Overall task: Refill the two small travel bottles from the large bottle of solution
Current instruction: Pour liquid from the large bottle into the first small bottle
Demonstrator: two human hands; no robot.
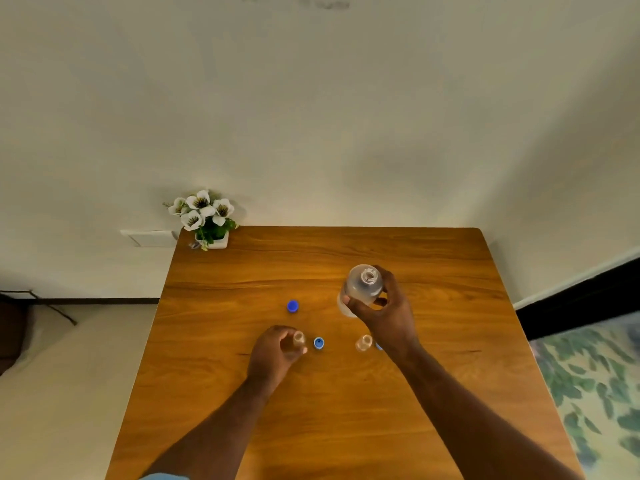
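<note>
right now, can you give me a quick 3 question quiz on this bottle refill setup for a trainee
1. True or false: the large bottle has its cap on.
2. Which hand holds a small travel bottle? A) left hand B) right hand C) neither
3. Fill in: the flower pot stands at the table's far ____ corner.

Key
1. False: its neck is open, and a blue cap lies on the table.
2. A: the right hand grips the large bottle; the second small bottle stands free.
3. left
</note>
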